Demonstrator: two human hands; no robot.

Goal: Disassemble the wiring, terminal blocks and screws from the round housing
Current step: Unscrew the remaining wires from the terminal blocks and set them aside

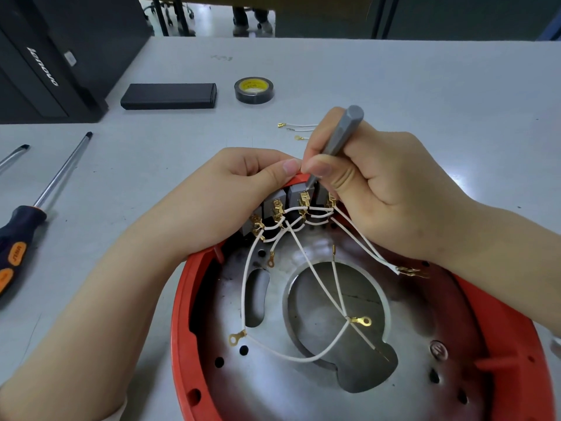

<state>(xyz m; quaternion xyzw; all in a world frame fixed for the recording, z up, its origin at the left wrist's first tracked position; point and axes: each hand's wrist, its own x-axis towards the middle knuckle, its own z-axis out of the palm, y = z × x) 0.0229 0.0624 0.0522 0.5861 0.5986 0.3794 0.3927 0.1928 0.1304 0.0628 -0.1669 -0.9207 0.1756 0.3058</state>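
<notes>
Right hand [373, 177] gripping grey screwdriver [343, 132] | left hand [230, 189] pinching red housing rim [182, 299] | white wires [303, 259] below fingertips seeming limp, thin; grasp at terminals.

Head view, downward, close over table [394, 74]

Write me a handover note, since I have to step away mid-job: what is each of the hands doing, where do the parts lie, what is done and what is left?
Left hand: grips the far rim of the round red housing.
Right hand: holds the small grey screwdriver, tip at the row of grey terminal blocks.
Done: two short white leads lie loose on the grey table; several ring lugs hang free.
Left: white wires and blocks remain in the housing; one screw in the metal plate.
</notes>
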